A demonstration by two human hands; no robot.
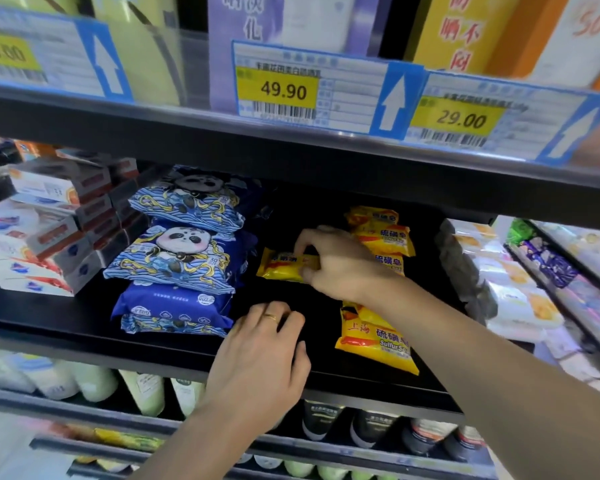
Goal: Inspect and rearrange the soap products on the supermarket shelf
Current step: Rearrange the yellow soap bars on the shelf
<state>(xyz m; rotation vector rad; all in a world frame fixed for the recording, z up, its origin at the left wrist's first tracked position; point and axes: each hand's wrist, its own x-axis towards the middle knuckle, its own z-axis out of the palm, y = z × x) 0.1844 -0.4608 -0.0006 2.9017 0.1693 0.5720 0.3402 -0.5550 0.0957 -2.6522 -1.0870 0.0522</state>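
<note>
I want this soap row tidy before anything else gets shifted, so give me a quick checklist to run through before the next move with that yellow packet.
1. Grip on the yellow soap packet: right hand pinches its right end with thumb and fingers. Ok.
2. Left hand free: it rests on the black shelf near the front edge, holding nothing. Ok.
3. Landing space: bare shelf shows between the blue panda packs and the yellow soap row. Ok.
4. Row alignment: the yellow packets lie at differing angles. Not ok.
5. Packet label orientation: partly hidden by fingers. Cannot tell.
</note>
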